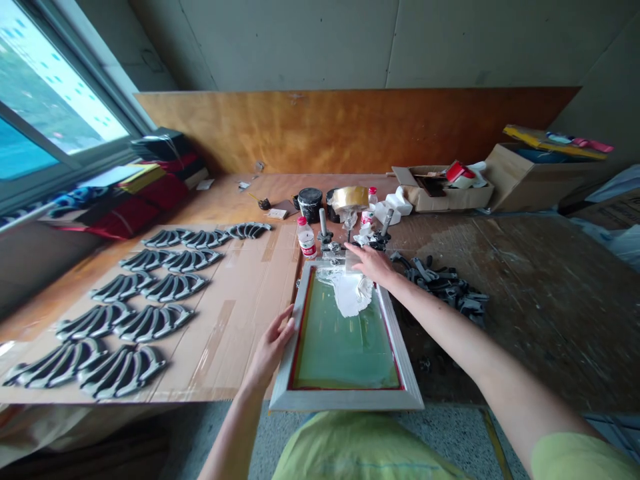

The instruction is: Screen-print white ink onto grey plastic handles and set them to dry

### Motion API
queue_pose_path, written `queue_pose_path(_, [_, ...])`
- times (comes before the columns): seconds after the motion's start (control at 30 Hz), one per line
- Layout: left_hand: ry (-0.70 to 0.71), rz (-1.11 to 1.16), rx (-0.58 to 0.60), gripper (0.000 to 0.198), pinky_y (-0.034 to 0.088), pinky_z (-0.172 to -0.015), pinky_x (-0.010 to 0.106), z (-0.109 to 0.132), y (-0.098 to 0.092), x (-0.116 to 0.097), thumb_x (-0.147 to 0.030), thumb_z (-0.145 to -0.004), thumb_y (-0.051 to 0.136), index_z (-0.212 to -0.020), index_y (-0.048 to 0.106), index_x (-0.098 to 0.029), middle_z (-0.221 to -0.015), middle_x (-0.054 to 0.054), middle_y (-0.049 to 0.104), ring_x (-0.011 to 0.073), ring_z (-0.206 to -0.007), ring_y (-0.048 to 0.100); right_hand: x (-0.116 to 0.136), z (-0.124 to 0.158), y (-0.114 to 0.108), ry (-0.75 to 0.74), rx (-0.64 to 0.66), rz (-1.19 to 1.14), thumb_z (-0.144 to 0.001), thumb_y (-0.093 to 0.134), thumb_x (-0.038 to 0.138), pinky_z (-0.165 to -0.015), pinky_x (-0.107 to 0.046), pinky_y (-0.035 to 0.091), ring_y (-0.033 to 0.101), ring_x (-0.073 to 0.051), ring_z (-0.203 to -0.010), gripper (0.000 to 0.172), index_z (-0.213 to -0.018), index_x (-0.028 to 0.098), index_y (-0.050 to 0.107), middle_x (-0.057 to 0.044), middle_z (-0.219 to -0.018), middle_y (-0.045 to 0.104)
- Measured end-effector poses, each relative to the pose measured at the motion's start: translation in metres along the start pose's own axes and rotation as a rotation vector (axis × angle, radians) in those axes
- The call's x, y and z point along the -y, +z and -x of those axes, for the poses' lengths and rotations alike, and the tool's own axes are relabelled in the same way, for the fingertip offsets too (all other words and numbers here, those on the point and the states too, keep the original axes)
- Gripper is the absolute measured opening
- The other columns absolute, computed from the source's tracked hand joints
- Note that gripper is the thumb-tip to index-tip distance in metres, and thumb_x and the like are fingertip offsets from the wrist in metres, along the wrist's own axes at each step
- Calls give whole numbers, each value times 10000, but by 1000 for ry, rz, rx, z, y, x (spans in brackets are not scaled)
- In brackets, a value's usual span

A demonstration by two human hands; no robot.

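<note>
A silk-screen frame [414, 393] with green mesh [345, 353] lies in front of me, its near end at the table's front edge. White paste [353, 297] is smeared over the far part of the mesh. My left hand [273, 339] holds the frame's left side, thumb near the rim. At the far end, my right hand [374, 263] grips a small pale scraper [354, 262] above the paste, its index finger stretched out. The hand partly hides the scraper. Behind it stand the metal hinge clamps [326, 241] with upright posts.
Curved, ribbed dark-grey parts [155, 322] lie in rows on cardboard [235, 333] at left. A pile of dark parts [450, 290] lies right of the frame. Behind stand a red-capped bottle [307, 239], a black tub [310, 203], a tape roll [350, 197] and a cardboard box [455, 198].
</note>
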State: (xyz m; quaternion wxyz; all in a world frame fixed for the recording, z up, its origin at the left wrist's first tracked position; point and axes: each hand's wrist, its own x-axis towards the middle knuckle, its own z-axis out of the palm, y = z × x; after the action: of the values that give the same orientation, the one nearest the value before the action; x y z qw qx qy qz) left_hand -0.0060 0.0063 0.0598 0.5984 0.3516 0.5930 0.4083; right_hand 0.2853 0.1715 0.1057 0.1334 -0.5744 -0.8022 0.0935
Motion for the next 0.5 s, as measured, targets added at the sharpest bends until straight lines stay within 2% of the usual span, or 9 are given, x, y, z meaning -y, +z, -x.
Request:
queue_pose_path(0.07, [9, 28, 4, 716, 513, -574, 277, 2, 0, -24, -714, -746, 582, -1261, 599, -217, -878, 41, 726, 179, -637, 649, -15, -2, -7, 77, -103, 17, -869, 654, 323, -798, -318, 480, 624, -237, -953, 613, -1442, 314, 436, -80, -1169, 619])
queue_pose_path(0.13, [76, 72, -7, 671, 528, -589, 288, -3, 3, -48, -754, -780, 482, -1138, 649, -212, -912, 46, 728, 179, -655, 652, -35, 12, -9, 177, -202, -18, -923, 554, 325, -818, -341, 478, 618, -249, -977, 472, -1385, 251, 500, -93, -1155, 635])
queue_pose_path(0.17, [146, 106, -14, 656, 537, -612, 293, -8, 6, -61, -757, -792, 455, -1094, 657, -212, -931, 47, 726, 183, -691, 660, -45, 23, -6, 227, -206, -45, -941, 507, 316, -821, -351, 478, 620, -251, -970, 409, -1337, 217, 539, -95, -1115, 654])
queue_pose_path(0.27, [384, 196, -45, 551, 546, -651, 281, -26, 20, -100, -686, -819, 491, -975, 664, -188, -919, 59, 720, 186, -783, 667, -59, 64, 19, 283, -85, -111, -938, 494, 325, -799, -355, 485, 629, -243, -901, 310, -1177, 181, 628, -77, -952, 694])
queue_pose_path(0.37, [454, 218, -54, 482, 516, -576, 234, -38, 32, -132, -635, -799, 566, -862, 640, -164, -749, 51, 694, 160, -698, 645, -52, 95, 55, 113, 31, -145, -874, 623, 348, -841, -345, 475, 612, -229, -966, 352, -1198, 208, 621, -65, -1006, 684])
queue_pose_path(0.43, [467, 273, -99, 486, 497, -553, 206, -38, 38, -135, -646, -772, 600, -871, 623, -171, -710, 25, 680, 131, -645, 623, -43, 103, 71, -7, 69, -134, -847, 672, 298, -913, -364, 442, 570, -229, -1058, 383, -1219, 230, 612, -67, -1069, 650])
queue_pose_path(0.5, [439, 314, -158, 501, 488, -550, 194, -31, 48, -115, -643, -748, 635, -944, 625, -182, -742, 10, 686, 111, -627, 611, -31, 106, 77, -40, 65, -118, -844, 679, 237, -937, -373, 419, 548, -222, -1059, 278, -1120, 232, 656, -57, -1029, 623])
